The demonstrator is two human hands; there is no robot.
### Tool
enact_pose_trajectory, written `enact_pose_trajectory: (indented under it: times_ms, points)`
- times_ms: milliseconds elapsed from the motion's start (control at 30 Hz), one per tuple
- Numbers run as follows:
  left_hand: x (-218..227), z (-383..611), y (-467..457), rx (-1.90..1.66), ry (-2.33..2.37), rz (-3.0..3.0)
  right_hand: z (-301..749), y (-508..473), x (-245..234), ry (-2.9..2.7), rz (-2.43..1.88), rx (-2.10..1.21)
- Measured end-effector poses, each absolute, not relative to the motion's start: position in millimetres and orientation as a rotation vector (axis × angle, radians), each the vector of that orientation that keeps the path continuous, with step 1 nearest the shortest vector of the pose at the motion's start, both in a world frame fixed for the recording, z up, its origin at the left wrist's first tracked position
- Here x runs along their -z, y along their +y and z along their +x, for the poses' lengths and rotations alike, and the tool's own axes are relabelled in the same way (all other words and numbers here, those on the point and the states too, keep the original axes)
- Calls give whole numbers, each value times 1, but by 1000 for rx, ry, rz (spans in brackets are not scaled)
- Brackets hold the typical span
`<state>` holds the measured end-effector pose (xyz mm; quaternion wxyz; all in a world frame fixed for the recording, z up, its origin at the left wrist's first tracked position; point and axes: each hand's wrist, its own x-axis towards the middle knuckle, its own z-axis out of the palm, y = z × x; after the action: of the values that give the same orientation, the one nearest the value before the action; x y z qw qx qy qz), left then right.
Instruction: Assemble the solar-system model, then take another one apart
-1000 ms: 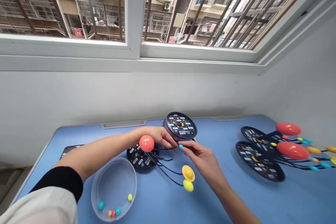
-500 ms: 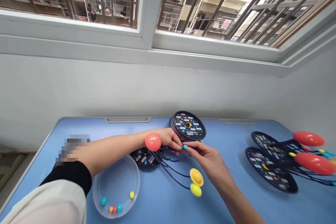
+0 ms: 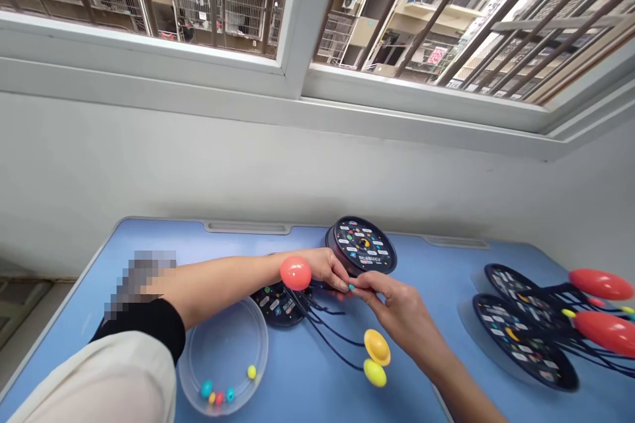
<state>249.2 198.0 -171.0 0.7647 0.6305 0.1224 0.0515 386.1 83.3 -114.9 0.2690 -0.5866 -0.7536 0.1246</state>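
Grip of the right hand [image 3: 399, 304] is closed, pinching a small teal bead [image 3: 351, 287] between its fingertips. The left hand [image 3: 322, 269] curls just beside it at a round black disc [image 3: 361, 246], its hold unclear. Below the left wrist lies a second disc [image 3: 280, 309] wired to a red ball [image 3: 295, 273]. A clear plastic tray [image 3: 223, 370] near the front-left of the blue worktop [image 3: 436, 277] holds teal, yellow and red beads [image 3: 206, 388]. Two more black discs [image 3: 523, 340] sit toward the right edge.

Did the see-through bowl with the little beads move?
No, the clear plastic bowl sits in the same spot beside the black disc; only the camera view shifted.
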Motion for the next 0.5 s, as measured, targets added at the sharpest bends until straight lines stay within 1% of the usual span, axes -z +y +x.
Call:
enact_pose_trajectory:
  times_ms: [200,367,500]
  points:
    - [167,251,203,-81,262,1421,384,84,116,-1981,-1607,-333]
    - [140,239,214,-57,336,1546,385,79,119,-1807,-1689,-355]
    - [118,213,212,-141,589,1644,391,64,110,-1701,-1722,-296]
